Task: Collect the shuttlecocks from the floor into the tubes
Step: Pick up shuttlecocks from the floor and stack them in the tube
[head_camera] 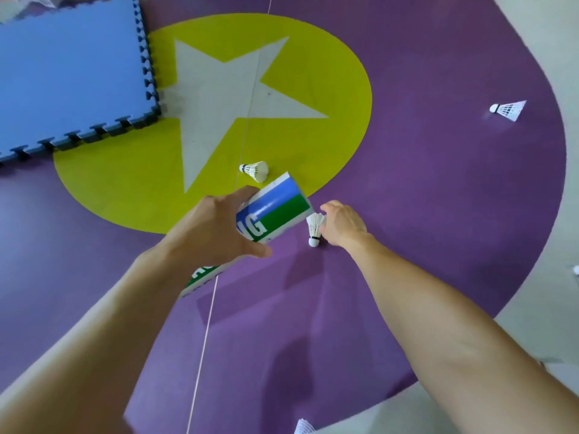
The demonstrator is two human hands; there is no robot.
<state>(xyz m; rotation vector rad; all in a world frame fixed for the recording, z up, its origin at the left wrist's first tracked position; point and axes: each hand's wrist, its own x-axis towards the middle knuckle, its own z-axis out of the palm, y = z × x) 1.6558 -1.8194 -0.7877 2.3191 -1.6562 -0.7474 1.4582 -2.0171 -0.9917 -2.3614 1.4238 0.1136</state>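
Right now the right hand (343, 225) pinches a shuttlecock (315, 228), cork pointing near, just right of the tube (272, 208) mouth. The left hand (216, 227) grips the tube, tilted far-right.

The left hand (213, 228) hides the tube's (272, 211) middle; 2 shuttlecocks edge-cropped.

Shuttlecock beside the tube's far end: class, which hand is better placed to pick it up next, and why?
Right. The right hand is already at the shuttlecock, fingers against its feathers, while the left hand is wrapped around the tube and is not free.
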